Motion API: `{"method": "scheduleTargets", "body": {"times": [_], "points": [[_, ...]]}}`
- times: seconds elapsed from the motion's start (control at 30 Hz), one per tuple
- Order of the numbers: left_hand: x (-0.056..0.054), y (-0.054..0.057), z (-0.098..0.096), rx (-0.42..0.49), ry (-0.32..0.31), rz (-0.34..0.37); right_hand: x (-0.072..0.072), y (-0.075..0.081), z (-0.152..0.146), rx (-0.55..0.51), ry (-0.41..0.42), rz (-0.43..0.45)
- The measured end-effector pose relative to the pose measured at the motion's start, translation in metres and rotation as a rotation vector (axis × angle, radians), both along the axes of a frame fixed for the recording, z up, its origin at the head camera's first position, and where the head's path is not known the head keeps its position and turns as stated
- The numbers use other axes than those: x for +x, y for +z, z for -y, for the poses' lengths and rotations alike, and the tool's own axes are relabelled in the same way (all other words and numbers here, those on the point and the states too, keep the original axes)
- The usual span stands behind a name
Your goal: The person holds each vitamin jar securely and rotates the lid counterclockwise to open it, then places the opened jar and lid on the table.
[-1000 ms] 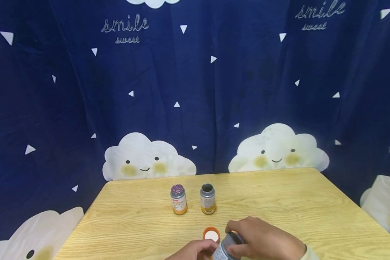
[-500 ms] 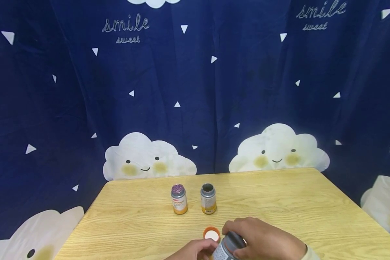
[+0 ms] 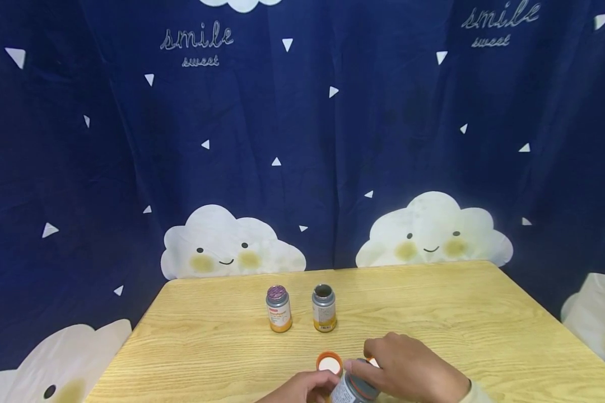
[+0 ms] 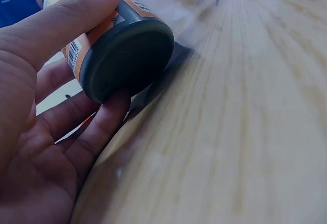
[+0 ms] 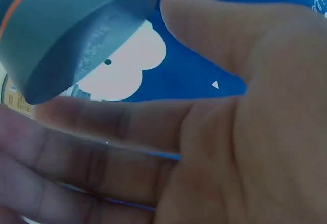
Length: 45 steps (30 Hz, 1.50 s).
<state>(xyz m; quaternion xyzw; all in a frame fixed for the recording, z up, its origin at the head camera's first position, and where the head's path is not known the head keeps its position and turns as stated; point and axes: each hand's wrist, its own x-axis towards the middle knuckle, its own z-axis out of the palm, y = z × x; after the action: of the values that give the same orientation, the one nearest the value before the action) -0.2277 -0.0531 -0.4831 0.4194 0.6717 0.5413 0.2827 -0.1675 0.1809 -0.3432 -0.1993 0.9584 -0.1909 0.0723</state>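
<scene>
At the bottom of the head view my left hand (image 3: pixel 305 387) grips a tilted supplement bottle (image 3: pixel 344 393) with a printed label. In the left wrist view the thumb lies along the bottle's side, and a fingertip touches near its dark base (image 4: pixel 127 55). The bottle's grey cap (image 5: pixel 76 35) has an orange line round it. My right hand (image 3: pixel 408 366) is at this cap, fingers stretched out. In the right wrist view the thumb tip appears just off the cap's edge, while the index fingertip meets its lower rim. An upturned orange lid (image 3: pixel 329 364) lies beside the bottle.
Two uncapped bottles stand farther back: one with a purplish top (image 3: pixel 279 310), one with a dark mouth (image 3: pixel 324 310). A second orange-rimmed white lid (image 3: pixel 374 362) is partly hidden by the right hand. Behind the wooden table (image 3: pixel 206 347) hangs a blue curtain (image 3: pixel 302 140).
My right hand has loosened from around the cap and turned, its thumb swinging over to the left. The orange-rimmed lid beyond it shows more. The left hand keeps holding the bottle.
</scene>
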Motion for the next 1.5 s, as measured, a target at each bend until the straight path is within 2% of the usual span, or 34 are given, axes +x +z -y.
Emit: {"method": "scheduleTargets", "body": {"times": [0.17, 0.33, 0.43, 0.73, 0.97, 1.3, 1.5], "points": [[0.0, 0.002, 0.0, -0.003, -0.001, 0.01, 0.001, -0.004, 0.004, 0.047, -0.045, -0.026], [0.002, 0.002, 0.0, 0.014, -0.01, 0.077, 0.0, -0.003, 0.006, 0.065, -0.058, 0.014], [0.003, 0.002, 0.0, 0.017, -0.009, 0.098, -0.001, -0.002, 0.005, 0.044, -0.025, 0.041], [0.003, 0.002, 0.0, -0.004, 0.001, 0.077, -0.001, 0.001, -0.005, -0.086, 0.151, 0.076], [0.003, 0.002, 0.0, 0.006, -0.014, 0.067, -0.002, 0.003, -0.005, -0.109, 0.138, 0.154], [0.004, 0.004, 0.0, -0.007, -0.012, 0.084, 0.001, 0.008, -0.008, -0.125, 0.229, 0.092], [0.003, 0.004, 0.0, -0.008, -0.01, 0.078, 0.002, 0.013, -0.014, -0.132, 0.205, 0.027]]}}
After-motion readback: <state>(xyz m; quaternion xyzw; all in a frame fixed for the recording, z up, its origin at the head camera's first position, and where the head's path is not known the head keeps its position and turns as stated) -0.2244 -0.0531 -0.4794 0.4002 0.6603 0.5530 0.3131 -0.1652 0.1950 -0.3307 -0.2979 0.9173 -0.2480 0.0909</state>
